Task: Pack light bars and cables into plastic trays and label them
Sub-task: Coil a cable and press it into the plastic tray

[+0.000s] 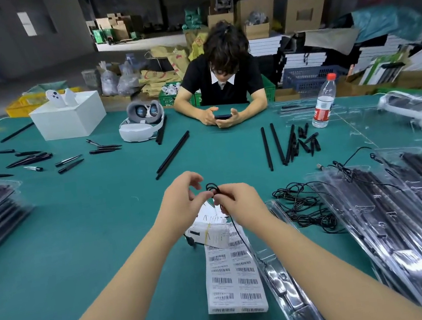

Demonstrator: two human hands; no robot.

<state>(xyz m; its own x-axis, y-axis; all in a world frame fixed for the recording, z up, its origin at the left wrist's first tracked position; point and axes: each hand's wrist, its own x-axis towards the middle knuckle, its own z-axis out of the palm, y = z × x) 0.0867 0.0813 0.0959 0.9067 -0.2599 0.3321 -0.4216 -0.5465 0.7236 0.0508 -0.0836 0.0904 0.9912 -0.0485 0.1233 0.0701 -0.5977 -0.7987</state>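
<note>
Both hands, left hand [183, 201] and right hand [237, 202], pinch a coiled black cable [213, 188] between them above the label sheet [233, 278]

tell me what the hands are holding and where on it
Both hands, left hand and right hand, pinch a thin black cable at its small coiled loops; its tail hangs below.
</note>
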